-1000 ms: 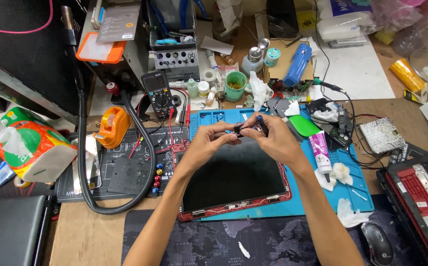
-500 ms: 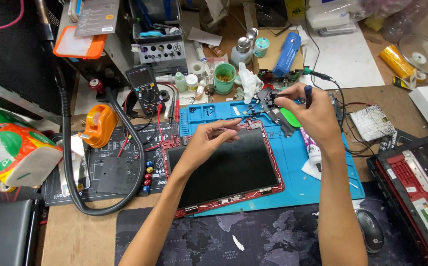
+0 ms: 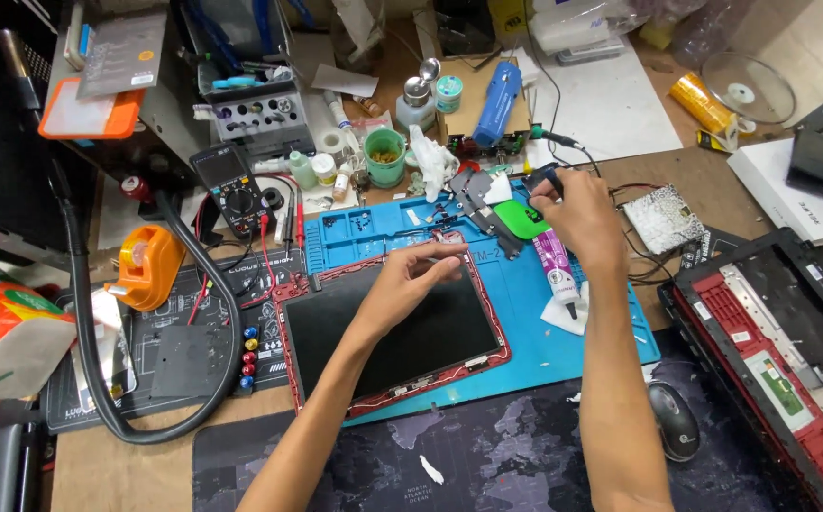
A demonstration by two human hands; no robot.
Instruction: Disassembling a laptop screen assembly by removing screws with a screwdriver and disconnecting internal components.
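Resting one left hand [image 3: 410, 283] on one tablet [image 3: 393, 332].

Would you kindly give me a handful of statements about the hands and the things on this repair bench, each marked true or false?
1. The left hand rests on the top edge of the red-framed tablet. True.
2. The tablet lies on a yellow mat. False: it lies on a blue mat.
3. The right hand is raised over the mat, pinching a small dark tool. True.
4. The right hand grips the computer mouse. False: the mouse lies untouched on the dark desk pad, near the forearm.
5. An orange tape dispenser sits left of the tablet. True.
6. The green cup stands on the tablet's screen. False: it stands beyond the mat, at the back.
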